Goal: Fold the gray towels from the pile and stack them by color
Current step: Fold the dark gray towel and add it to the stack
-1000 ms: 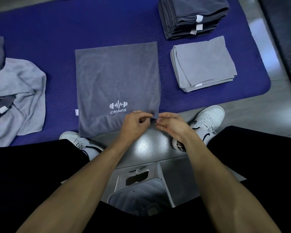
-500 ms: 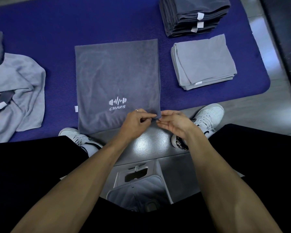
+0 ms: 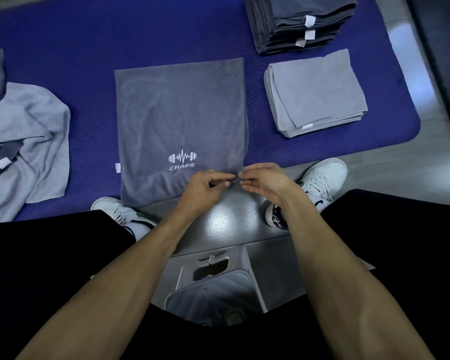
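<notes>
Dark gray towel (image 3: 179,120) lies flat mid-frame on blue mat (image 3: 89,35); left hand (image 3: 202,189) and right hand (image 3: 263,178) apparently pinch its lower-right corner, likely aligning layers for folding.

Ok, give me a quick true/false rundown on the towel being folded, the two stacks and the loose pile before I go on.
1. Both hands, left hand and right hand, pinch the near right corner of the logo towel. True.
2. The logo towel is light gray. False: it is dark gray.
3. The dark gray stack lies farther away than the light gray stack. True.
4. The unfolded pile lies to the right. False: it lies left on the blue mat.
</notes>
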{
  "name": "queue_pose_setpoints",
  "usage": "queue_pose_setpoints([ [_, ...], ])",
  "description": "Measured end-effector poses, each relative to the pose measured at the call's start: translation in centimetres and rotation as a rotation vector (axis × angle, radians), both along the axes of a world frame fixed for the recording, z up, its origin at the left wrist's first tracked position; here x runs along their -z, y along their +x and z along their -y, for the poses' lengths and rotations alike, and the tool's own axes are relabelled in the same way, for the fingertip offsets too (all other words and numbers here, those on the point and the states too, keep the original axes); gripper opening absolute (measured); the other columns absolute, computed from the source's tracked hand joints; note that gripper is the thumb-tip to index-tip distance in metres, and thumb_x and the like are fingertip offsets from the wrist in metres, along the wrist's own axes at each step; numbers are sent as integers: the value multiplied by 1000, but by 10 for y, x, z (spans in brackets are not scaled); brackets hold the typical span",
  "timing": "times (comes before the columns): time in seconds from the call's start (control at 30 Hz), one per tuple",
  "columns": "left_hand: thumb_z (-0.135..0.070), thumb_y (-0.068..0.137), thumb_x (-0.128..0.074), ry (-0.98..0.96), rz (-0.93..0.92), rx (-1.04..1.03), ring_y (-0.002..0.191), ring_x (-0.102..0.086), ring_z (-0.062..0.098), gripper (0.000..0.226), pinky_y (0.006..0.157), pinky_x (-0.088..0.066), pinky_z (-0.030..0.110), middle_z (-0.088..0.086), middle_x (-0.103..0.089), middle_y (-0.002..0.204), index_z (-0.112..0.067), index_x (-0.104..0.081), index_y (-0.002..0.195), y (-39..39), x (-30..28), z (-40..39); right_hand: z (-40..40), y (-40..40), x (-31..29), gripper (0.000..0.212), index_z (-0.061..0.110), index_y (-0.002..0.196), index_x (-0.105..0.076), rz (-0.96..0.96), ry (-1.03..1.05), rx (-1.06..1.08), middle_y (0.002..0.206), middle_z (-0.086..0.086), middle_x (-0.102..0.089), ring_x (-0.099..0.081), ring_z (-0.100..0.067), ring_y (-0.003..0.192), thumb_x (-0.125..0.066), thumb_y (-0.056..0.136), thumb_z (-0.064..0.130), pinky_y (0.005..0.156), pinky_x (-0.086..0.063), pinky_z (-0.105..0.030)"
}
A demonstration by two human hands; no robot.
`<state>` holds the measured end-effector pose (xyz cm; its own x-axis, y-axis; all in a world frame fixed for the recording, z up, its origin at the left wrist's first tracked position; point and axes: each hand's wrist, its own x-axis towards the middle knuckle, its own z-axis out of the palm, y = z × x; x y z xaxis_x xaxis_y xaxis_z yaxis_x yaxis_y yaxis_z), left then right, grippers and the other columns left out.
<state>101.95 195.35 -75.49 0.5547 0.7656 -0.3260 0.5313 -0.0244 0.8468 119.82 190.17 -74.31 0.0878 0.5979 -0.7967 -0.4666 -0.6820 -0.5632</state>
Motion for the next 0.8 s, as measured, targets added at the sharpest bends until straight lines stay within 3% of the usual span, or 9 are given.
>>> queue_pose_setpoints([
  [0.13, 1, 90, -66, -99, 14, -244, 72, -61, -15, 25, 78, -45, 6, -1, -71, 94, -13, -71, 109, -16, -2, -3, -20, -13, -4, 18, 9, 68, -65, 392, -17, -231, 67, -10, -65, -63, -18, 60, -66, 84, 2, 58, -52, -25],
  [0.2, 1, 90, -65, -105, -16, -334, 67, -60, -14, 23, 76, -46, 6, -3, -71, 89, -10, -71, 110, -36, -4, -5, -34, -30, -8, 15, 10, 69, -61, 615, 16, -395, 72, -13, -67, -69, -27, 71, -60, 83, 6, 62, -55, -31],
  [0.27, 1, 91, -65, -117, -49, -446, 61, -58, -14, 21, 70, -46, 7, -6, -68, 80, -10, -71, 107, -62, -8, -4, -47, -53, -15, 4, 9, 89, -59, 760, 71, -506, 96, -19, -68, -67, -34, 93, -56, 86, 8, 80, -56, -39],
  [0.33, -2, 92, -64, -150, -85, -584, 54, -56, -10, 15, 61, -44, 7, -9, -67, 70, -10, -72, 102, -88, -10, -1, -56, -77, -22, 17, 11, 106, -58, 862, 120, -626, 113, -18, -64, -61, -36, 105, -52, 91, 12, 86, -50, -39],
  [0.4, -4, 93, -63, -213, -114, -720, 51, -56, -7, 13, 57, -44, 7, -8, -66, 65, -8, -73, 100, -112, -7, 2, -61, -98, -23, 18, 16, 104, -61, 898, 153, -728, 115, -15, -63, -60, -36, 105, -48, 93, 14, 85, -49, -38],
  [0.5, -7, 94, -62, -320, -152, -875, 60, -59, 5, 12, 62, -48, 16, 1, -67, 74, -9, -73, 96, -142, 5, 2, -63, -121, -9, 17, 20, 94, -62, 900, 169, -823, 109, -11, -65, -64, -32, 94, -45, 93, 16, 83, -55, -43],
  [0.73, -22, 91, -68, -391, -228, -1242, 80, -63, 21, 6, 77, -51, 29, -1, -66, 78, -17, -70, 92, -192, 41, -3, -69, -156, 20, 16, 20, 103, -63, 952, 125, -878, 107, -4, -68, -63, -25, 97, -49, 94, 21, 83, -55, -40],
  [0.8, -35, 89, -70, -431, -271, -1264, 83, -64, 21, 18, 79, -52, 29, 0, -68, 84, -18, -68, 94, -197, 49, -9, -70, -161, 24, 20, 18, 109, -64, 954, 133, -891, 111, -4, -68, -63, -25, 102, -51, 93, 20, 88, -54, -40],
])
